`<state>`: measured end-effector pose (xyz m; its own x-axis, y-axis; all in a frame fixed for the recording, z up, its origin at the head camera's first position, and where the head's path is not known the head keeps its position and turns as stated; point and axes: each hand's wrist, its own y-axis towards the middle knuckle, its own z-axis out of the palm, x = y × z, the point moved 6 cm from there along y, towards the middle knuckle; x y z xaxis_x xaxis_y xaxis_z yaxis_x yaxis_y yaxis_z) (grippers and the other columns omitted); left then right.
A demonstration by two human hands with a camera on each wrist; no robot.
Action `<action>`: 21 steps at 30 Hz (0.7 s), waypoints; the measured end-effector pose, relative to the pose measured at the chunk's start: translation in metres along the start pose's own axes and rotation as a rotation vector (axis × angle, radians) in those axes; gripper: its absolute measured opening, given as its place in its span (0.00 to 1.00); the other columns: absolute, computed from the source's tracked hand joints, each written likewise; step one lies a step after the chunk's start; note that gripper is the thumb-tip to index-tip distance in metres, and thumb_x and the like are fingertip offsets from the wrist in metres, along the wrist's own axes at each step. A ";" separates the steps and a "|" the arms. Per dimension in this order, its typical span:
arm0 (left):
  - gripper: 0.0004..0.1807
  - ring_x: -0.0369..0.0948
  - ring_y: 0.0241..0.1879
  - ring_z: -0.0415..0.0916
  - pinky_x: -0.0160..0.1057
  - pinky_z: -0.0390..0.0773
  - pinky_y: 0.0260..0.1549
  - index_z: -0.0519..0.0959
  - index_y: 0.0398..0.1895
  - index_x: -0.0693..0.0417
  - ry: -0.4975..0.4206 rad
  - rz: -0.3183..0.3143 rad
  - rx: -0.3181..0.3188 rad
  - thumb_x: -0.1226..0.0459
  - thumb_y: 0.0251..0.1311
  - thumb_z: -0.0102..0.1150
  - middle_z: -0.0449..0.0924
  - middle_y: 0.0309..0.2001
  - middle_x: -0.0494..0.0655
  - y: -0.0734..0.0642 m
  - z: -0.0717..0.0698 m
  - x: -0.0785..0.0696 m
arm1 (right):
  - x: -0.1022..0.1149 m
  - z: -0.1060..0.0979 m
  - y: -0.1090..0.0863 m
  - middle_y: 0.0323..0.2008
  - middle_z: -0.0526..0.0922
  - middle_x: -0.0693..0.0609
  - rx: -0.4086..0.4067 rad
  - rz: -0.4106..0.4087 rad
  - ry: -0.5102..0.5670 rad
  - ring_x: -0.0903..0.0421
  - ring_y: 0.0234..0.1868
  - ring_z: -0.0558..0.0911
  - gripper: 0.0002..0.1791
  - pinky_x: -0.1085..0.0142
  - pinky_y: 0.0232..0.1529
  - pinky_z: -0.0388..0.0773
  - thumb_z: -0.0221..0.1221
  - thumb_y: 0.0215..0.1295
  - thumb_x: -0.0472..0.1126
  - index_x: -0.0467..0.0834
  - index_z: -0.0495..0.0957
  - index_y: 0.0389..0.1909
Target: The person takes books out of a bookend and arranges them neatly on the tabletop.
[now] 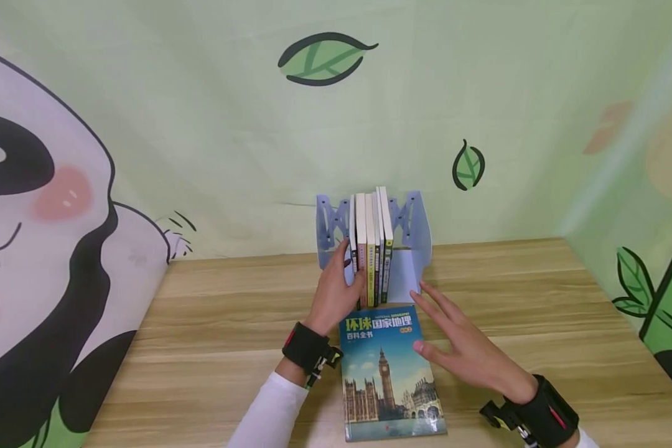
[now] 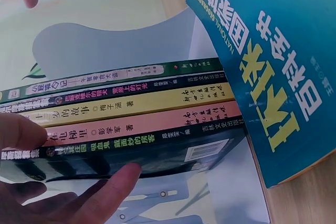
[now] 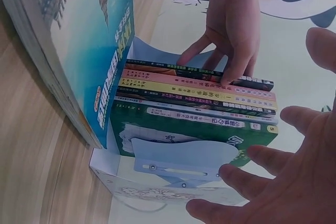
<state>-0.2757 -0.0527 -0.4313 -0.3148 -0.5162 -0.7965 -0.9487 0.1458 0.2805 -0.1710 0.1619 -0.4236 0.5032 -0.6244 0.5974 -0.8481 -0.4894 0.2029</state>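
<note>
Several thin books (image 1: 371, 249) stand upright in a row in a pale blue bookend rack (image 1: 420, 227). My left hand (image 1: 338, 289) is at the row's left end. It grips the outermost dark-covered book (image 2: 157, 156), fingers along its cover and thumb at the spines beside the pink one. My right hand (image 1: 462, 342) is held out with fingers spread, holding nothing, near the rack's right front corner. In the right wrist view its fingers (image 3: 252, 179) appear beside the green-covered book (image 3: 205, 124) at the other end of the row.
A large blue encyclopedia (image 1: 389, 373) with a clock tower on its cover lies in front of the rack, between my forearms. The wooden table (image 1: 218, 348) meets a printed wall cloth (image 1: 229, 124) with a panda and leaves behind the rack.
</note>
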 end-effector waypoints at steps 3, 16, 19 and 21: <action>0.37 0.53 0.66 0.70 0.50 0.76 0.59 0.49 0.78 0.54 -0.001 -0.005 -0.005 0.62 0.69 0.50 0.60 0.74 0.56 0.000 0.001 0.000 | -0.001 0.000 0.000 0.79 0.46 0.46 0.001 0.002 0.001 0.33 0.74 0.56 0.44 0.31 0.55 0.70 0.59 0.68 0.50 0.60 0.46 0.78; 0.37 0.51 0.58 0.77 0.48 0.81 0.46 0.48 0.78 0.56 0.053 0.041 -0.038 0.68 0.68 0.47 0.70 0.66 0.60 0.002 0.004 -0.002 | -0.005 0.003 -0.002 0.79 0.47 0.44 0.004 0.004 0.011 0.32 0.74 0.56 0.42 0.30 0.56 0.68 0.58 0.70 0.50 0.58 0.47 0.79; 0.36 0.51 0.54 0.79 0.47 0.81 0.42 0.48 0.78 0.57 0.084 0.073 -0.056 0.71 0.68 0.45 0.71 0.65 0.62 0.001 0.004 -0.005 | -0.006 0.004 -0.003 0.79 0.45 0.46 0.008 0.006 0.012 0.32 0.74 0.56 0.42 0.29 0.57 0.68 0.57 0.70 0.50 0.60 0.46 0.79; 0.35 0.51 0.55 0.78 0.47 0.81 0.42 0.49 0.78 0.58 0.097 0.086 -0.065 0.72 0.69 0.44 0.72 0.64 0.62 0.002 0.003 -0.006 | -0.006 0.004 -0.003 0.80 0.44 0.48 0.009 0.006 0.011 0.32 0.74 0.56 0.42 0.30 0.57 0.68 0.57 0.70 0.50 0.60 0.46 0.79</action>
<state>-0.2752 -0.0463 -0.4276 -0.3877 -0.5834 -0.7137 -0.9135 0.1397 0.3821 -0.1707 0.1649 -0.4310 0.4958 -0.6206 0.6076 -0.8498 -0.4907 0.1922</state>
